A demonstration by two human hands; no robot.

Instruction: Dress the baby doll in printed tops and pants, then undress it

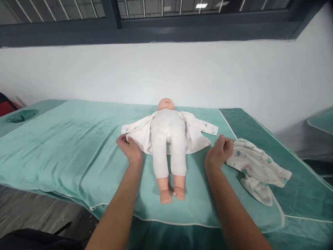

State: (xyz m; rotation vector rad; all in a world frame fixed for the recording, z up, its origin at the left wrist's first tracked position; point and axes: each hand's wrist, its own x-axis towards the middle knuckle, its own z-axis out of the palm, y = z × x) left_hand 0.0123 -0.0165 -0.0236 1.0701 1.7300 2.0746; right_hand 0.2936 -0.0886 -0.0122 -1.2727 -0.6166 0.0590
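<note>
A baby doll (168, 130) with a white cloth body lies on its back, head toward the wall and bare feet toward me. Its arms are in the sleeves of a white printed baby shirt (194, 137), which is spread open on both sides under the body. At the shirt's left edge, my left hand (131, 147) pinches the cloth between thumb and fingers. My right hand (220, 151) is closed, just off the shirt's right corner; its fingertips are partly hidden. Beside it lies a pair of printed baby pants (257, 165), crumpled.
A light green sheet (78, 139) with white piping covers the bed, over a darker green cover (299, 198). A white wall (234, 76) rises behind, under a dark window frame (208, 29). A black item (39, 239) is at the lower left.
</note>
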